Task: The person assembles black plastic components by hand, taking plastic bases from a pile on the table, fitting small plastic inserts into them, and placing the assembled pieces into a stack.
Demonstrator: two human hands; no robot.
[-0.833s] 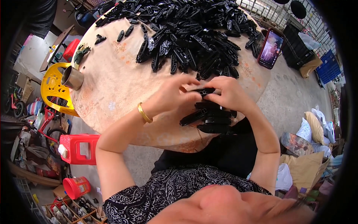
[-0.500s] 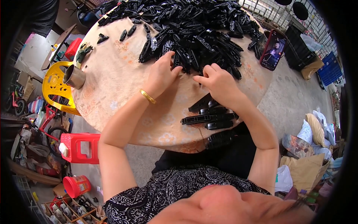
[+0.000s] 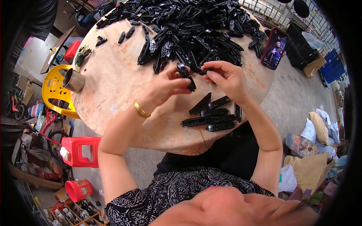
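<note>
My left hand [image 3: 164, 86], with a gold bangle at the wrist, grips a long black plastic piece [image 3: 184, 71] between thumb and fingers, tilted over the table. Just to its right, my right hand [image 3: 230, 80] pinches a small dark piece [image 3: 205, 71], mostly covered by the fingertips. The two held pieces are close, with a small gap between them. Beyond both hands spreads a big heap of similar black plastic pieces [image 3: 188, 34]. Nearer to me, below my right hand, several long black pieces [image 3: 215, 118] lie side by side on the patterned tablecloth [image 3: 113, 94].
A phone [image 3: 274, 49] stands upright at the table's right edge, its screen lit. A metal cup [image 3: 74, 80] is at the left edge, by a yellow plastic chair [image 3: 52, 88]. A red container [image 3: 80, 151] and a red bucket [image 3: 78, 189] stand lower left.
Both hands have drawn back from the heap's near edge toward each other. The left now lifts a black plastic piece, and a small dark piece shows in the right fingertips.
</note>
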